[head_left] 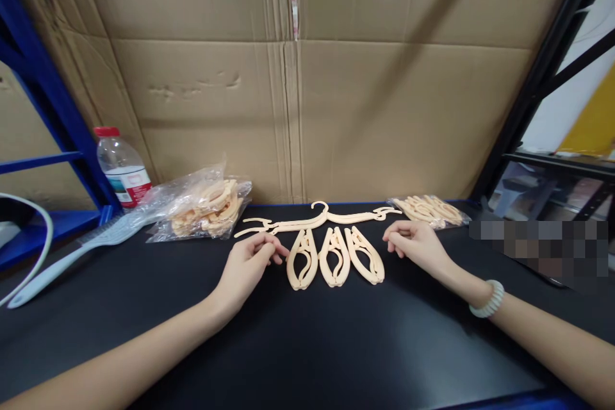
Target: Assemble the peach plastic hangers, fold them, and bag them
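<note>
Three folded cream plastic hangers lie side by side on the black tabletop: a left one (291, 269), a middle one (325, 269) and a right one (377, 264). Behind them an unfolded hanger (300, 225) lies with its arms spread and its hook pointing away from me. My left hand (252, 262) is beside the left folded hanger, fingers loosely bent and slightly apart, fingertips at its edge; whether they touch it I cannot tell. To the right of the row, my right hand (416, 245) hovers with fingers curled together and nothing visible in them.
A clear bag of folded hangers (206, 208) lies back left, another bag (427, 210) back right. At left are a light-blue long-handled plastic tool (62, 272) and a red-capped bottle (122, 163). Cardboard (211, 102) walls the back; a blurred patch (542, 250) covers something at right.
</note>
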